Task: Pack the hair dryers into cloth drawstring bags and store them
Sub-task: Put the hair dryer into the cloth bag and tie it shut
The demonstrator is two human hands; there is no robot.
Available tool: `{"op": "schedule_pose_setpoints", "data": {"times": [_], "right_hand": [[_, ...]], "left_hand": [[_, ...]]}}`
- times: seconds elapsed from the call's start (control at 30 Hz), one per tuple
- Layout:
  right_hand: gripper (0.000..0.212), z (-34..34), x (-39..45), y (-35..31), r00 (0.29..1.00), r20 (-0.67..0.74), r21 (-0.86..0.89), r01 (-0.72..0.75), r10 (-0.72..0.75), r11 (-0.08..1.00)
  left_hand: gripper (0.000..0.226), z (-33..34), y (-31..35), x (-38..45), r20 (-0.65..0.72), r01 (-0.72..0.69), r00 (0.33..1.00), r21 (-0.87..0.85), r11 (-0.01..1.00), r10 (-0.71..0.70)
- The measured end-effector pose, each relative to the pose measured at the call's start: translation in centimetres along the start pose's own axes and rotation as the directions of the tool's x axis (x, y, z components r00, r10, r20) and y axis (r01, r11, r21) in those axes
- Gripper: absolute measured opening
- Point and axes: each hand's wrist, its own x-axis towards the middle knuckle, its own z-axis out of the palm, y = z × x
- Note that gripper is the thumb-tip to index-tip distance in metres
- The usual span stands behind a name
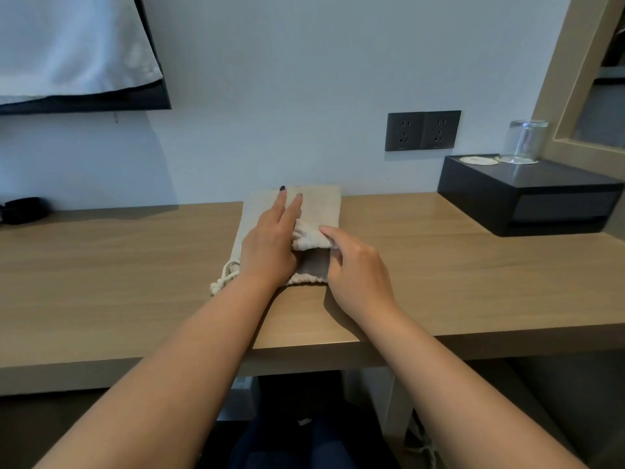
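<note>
Bag: I am seeing a beige cloth drawstring bag (318,206) lying flat on the wooden desk (135,265), its far end touching the wall, its mouth facing me and gaping.
Cord: the drawstring (225,275) is trailing off the bag's near left corner, knotted at its end.
Left hand: my left hand (270,245) is lying on the bag, two fingers stretched flat along the cloth; the other fingers are hidden, so I cannot tell whether they are gripping.
Right hand: my right hand (355,269) is pinching the upper rim of the mouth, bunching and lifting it.
Contents: the opening is showing only shadow.
Right side: a black box (527,198) is carrying an upturned glass (526,140).
Wall: twin dark sockets (422,130) are sitting above the desk.
Far left: a dark object (23,209), possibly a hair dryer, is lying by the wall.
</note>
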Motion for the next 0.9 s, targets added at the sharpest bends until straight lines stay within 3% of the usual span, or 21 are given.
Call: {"op": "schedule_pose_setpoints", "data": {"times": [0.13,0.3,0.47,0.6,0.77,0.9], "right_hand": [[0.052,0.1,0.3,0.3,0.993,0.114,-0.04,-0.007,0.012,0.999],[0.049,0.5,0.4,0.2,0.984,0.175,-0.115,0.025,-0.004,0.993],[0.064,0.5,1.0,0.2,0.933,0.359,-0.131,0.048,0.002,0.99],[0.074,0.6,1.5,0.8,0.894,0.444,-0.151,0.145,-0.064,0.978],[0.072,1.4,3.0,0.9,0.81,0.537,-0.252,0.419,-0.234,0.872],[0.063,2.9,4.5,1.1,0.795,0.588,-0.268,0.366,-0.15,0.892]], "left_hand": [[0.087,0.2,-0.5,0.1,0.138,0.164,0.978,-0.035,0.986,-0.158],[0.089,0.8,-0.7,1.3,0.139,0.249,0.956,0.077,0.966,-0.257],[0.096,-0.6,-0.6,0.6,0.156,0.289,0.953,-0.205,0.935,-0.26],[0.101,-2.7,-1.3,-1.8,0.188,0.339,0.938,-0.317,0.886,-0.292],[0.072,-3.6,-4.6,-4.6,0.397,0.344,0.876,-0.117,0.932,-0.273],[0.041,-3.3,-4.4,-2.7,0.459,0.149,0.882,-0.066,0.987,-0.103]]}}
